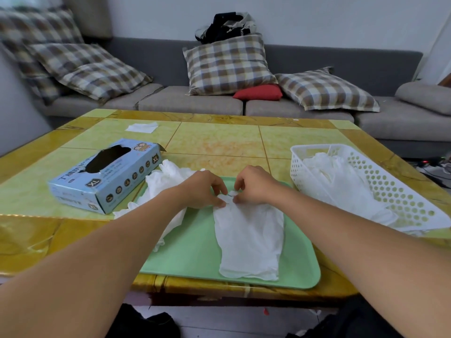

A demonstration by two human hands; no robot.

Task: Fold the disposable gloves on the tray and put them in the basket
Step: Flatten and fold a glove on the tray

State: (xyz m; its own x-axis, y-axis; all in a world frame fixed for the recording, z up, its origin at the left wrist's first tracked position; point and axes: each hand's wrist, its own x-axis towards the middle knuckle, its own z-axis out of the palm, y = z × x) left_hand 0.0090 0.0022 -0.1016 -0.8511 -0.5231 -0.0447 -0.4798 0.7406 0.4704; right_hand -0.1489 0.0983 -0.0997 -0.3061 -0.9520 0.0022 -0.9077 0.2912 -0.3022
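Note:
A white disposable glove [249,240] lies flat on the green tray [195,254], cuff toward me. My left hand [202,189] and my right hand [253,185] meet at its far end, each pinching the finger part between thumb and fingertips. A loose pile of white gloves [166,184] spills over the tray's left edge, partly hidden by my left forearm. To the right stands the white perforated basket [400,189] with folded gloves [341,181] inside.
A light blue glove box [107,174] with an open top lies left of the tray. A white tissue [142,127] rests far back on the yellow-green table [219,140]. Behind stands a grey sofa with plaid cushions.

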